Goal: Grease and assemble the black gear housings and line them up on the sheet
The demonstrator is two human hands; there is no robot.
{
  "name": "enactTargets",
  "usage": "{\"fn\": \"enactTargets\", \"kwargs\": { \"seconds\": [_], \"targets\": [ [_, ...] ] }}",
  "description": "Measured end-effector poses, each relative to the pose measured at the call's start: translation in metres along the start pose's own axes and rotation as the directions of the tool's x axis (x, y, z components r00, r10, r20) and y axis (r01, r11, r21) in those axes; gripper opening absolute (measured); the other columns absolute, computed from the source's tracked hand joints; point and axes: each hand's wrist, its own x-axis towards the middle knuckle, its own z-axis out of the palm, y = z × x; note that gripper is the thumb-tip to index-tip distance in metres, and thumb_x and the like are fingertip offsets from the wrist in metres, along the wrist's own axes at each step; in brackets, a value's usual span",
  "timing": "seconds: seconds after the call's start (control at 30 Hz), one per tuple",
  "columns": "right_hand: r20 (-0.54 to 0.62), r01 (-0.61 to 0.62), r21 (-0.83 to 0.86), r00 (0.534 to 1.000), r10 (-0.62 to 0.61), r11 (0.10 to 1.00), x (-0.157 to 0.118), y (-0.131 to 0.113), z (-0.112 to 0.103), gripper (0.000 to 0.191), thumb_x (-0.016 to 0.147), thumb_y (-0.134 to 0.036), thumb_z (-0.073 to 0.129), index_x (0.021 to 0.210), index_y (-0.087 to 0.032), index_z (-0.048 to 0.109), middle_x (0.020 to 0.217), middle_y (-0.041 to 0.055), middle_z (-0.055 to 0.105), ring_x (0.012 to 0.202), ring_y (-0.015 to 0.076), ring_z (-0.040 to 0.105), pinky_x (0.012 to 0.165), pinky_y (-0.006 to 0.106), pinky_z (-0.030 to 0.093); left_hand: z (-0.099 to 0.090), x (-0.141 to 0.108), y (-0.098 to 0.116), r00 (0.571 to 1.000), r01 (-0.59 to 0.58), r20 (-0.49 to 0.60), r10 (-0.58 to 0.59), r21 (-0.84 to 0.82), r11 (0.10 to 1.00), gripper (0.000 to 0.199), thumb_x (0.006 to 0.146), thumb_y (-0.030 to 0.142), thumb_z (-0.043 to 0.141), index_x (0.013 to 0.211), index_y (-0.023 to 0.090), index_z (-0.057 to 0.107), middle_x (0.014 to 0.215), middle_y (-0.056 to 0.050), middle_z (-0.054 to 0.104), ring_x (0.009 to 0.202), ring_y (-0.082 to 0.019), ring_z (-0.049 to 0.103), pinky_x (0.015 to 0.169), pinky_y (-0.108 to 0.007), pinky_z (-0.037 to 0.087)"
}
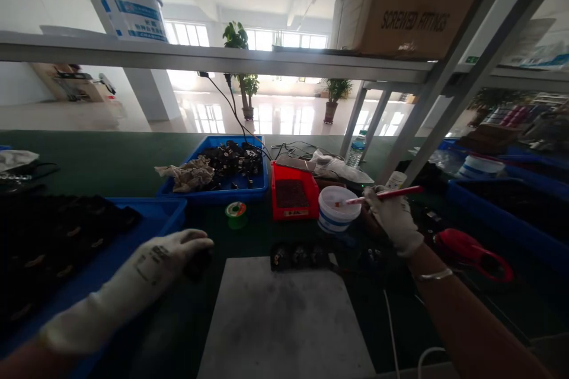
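Note:
My left hand (162, 260), in a white glove, is closed around a small black part (197, 265) left of the grey board (284, 320). My gloved right hand (393, 216) holds a red-and-white brush (391, 193), its tip over the white tub (336, 219). Several black round parts (300, 256) stand in a row at the board's back edge. Another black part (371, 259) lies to their right. Behind the row is a red bin (294, 195) of small pieces.
Blue trays (213, 194) of black parts stand at the back, left and right. A green spool (236, 214), a water bottle (356, 149) and a red tape dispenser (471, 253) lie about. A metal shelf (249, 60) crosses above; white cables run at the lower right.

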Motion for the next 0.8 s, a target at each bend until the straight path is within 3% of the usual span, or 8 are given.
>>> {"fn": "enactTargets", "kwargs": {
  "seconds": [0.13,0.23,0.33,0.43,0.53,0.63,0.8],
  "targets": [
    [0.122,-0.206,0.271,0.976,0.179,0.94,0.0,-0.018,0.013,0.033,0.107,-0.046,0.064,0.096,-0.015,0.068,0.084,0.0012,0.068,0.072,0.0146,0.066,0.072,0.031,0.058,0.054,0.015,0.068,0.963,-0.265,0.045,0.264,-0.001,0.964,0.052,0.094,0.001,0.042,0.124,0.025,0.076,0.122,-0.01,0.078,0.1,-0.025,0.079,0.083,-0.035,0.067],
    [0.195,-0.335,0.444,0.941,0.275,0.831,-0.006,-0.026,0.015,0.033,0.106,-0.043,0.065,0.088,-0.015,0.066,0.076,-0.001,0.066,0.07,0.0142,0.066,0.071,0.03,0.058,0.076,0.014,0.095,0.947,-0.306,0.083,0.31,-0.067,0.95,0.048,0.094,0.004,0.05,0.128,0.027,0.073,0.13,-0.011,0.076,0.107,-0.028,0.078,0.088,-0.041,0.067],
    [0.232,-0.434,0.583,0.899,0.371,0.687,-0.008,-0.026,0.015,0.033,0.107,-0.042,0.065,0.087,-0.015,0.065,0.073,-0.0023,0.064,0.063,0.0121,0.062,0.064,0.027,0.055,0.088,0.001,0.1,0.978,-0.2,0.022,0.209,-0.201,0.959,0.056,0.095,0.006,0.044,0.145,0.027,0.062,0.14,-0.013,0.071,0.118,-0.027,0.075,0.095,-0.039,0.066],
    [0.255,-0.498,0.685,0.848,0.465,0.532,-0.009,-0.023,0.015,0.033,0.107,-0.043,0.063,0.091,-0.015,0.066,0.071,-0.0032,0.061,0.054,0.0089,0.054,0.051,0.021,0.048,0.098,-0.022,0.096,0.998,-0.011,-0.059,-0.006,-0.285,0.958,0.063,0.101,0.017,0.045,0.163,0.029,0.04,0.146,-0.012,0.067,0.129,-0.027,0.069,0.104,-0.039,0.062],
    [0.263,-0.515,0.756,0.804,0.533,0.404,-0.013,-0.02,0.016,0.032,0.107,-0.043,0.064,0.094,-0.014,0.066,0.07,-0.0039,0.06,0.05,0.0074,0.051,0.046,0.019,0.043,0.108,-0.042,0.095,0.982,0.175,-0.018,-0.187,-0.268,0.947,0.088,0.089,0.034,0.074,0.166,0.027,0.034,0.149,-0.015,0.063,0.139,-0.04,0.06,0.115,-0.059,0.052],
    [0.261,-0.504,0.81,0.768,0.585,0.3,-0.022,-0.017,0.017,0.032,0.107,-0.043,0.063,0.095,-0.013,0.066,0.067,-0.0051,0.057,0.048,0.007,0.05,0.044,0.018,0.041,0.117,-0.049,0.098,0.967,0.254,0.04,-0.252,-0.266,0.93,0.093,0.078,0.029,0.081,0.162,0.023,0.041,0.145,-0.017,0.066,0.144,-0.046,0.053,0.12,-0.071,0.041],
    [0.196,-0.417,0.881,0.751,0.631,0.222,-0.044,-0.013,0.005,0.031,0.104,-0.044,0.063,0.098,-0.014,0.066,0.072,-0.0021,0.061,0.051,0.0077,0.053,0.043,0.016,0.039,0.114,-0.041,0.104,0.946,0.31,0.046,-0.321,-0.424,0.851,0.081,0.086,0.024,0.07,0.161,0.026,0.04,0.148,-0.015,0.064,0.136,-0.036,0.064,0.11,-0.057,0.058]
  ]
}}
